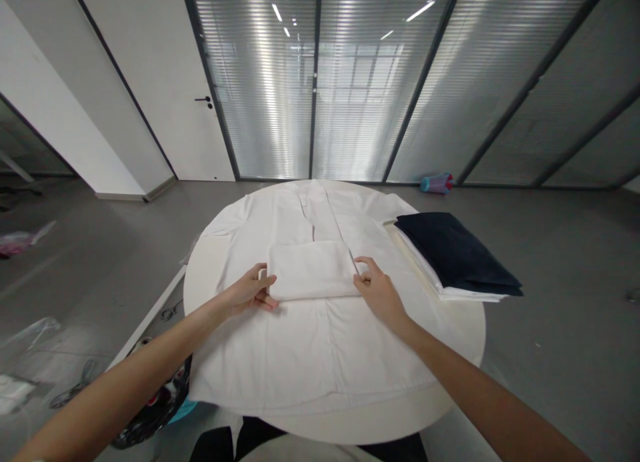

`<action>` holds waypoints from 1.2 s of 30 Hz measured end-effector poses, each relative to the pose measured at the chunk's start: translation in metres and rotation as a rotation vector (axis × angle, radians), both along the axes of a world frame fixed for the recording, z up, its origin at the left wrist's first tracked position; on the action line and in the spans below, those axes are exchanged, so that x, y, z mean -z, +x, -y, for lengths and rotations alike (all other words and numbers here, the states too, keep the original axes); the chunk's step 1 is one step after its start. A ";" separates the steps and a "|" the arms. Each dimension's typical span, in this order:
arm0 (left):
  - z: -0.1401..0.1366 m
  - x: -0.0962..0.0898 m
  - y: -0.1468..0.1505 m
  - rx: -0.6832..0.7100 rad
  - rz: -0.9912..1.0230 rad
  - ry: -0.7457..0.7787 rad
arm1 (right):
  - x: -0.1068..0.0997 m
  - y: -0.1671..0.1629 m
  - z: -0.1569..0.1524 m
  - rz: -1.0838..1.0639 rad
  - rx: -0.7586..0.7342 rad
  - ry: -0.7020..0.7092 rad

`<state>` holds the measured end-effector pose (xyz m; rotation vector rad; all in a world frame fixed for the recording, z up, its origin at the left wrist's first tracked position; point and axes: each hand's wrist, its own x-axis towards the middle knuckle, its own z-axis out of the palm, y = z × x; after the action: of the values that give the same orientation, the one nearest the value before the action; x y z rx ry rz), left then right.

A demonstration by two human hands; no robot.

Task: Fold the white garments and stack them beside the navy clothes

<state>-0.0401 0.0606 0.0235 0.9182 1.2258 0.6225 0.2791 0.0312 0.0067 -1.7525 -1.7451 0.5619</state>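
A white folded cloth lies in the middle of a round white table, on top of a larger white garment spread flat over the tabletop. My left hand pinches the folded cloth's left edge, thumb on top. My right hand rests on the cloth's right edge with fingers pressing its corner. Both forearms reach in from the near side.
A stack of folded clothes with a dark navy piece on top sits at the table's right. A blue and red bottle lies on the floor by the glass wall. A bag stands at the table's lower left.
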 end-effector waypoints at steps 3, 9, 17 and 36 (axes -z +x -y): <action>-0.005 -0.002 -0.011 -0.010 -0.155 0.160 | 0.004 0.003 0.004 0.155 0.004 0.125; -0.010 -0.017 0.001 0.067 -0.672 1.052 | -0.022 -0.022 0.000 0.360 -0.235 0.383; -0.046 0.028 0.026 0.524 -0.857 1.062 | 0.003 -0.043 -0.062 0.514 -0.513 0.095; -0.047 0.022 0.045 0.669 -0.843 1.061 | 0.012 -0.030 -0.065 0.421 -0.540 0.106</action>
<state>0.0051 0.1075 0.0020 2.5407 1.1315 0.2900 0.2492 0.0966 -0.0050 -1.3850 -2.5228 0.3140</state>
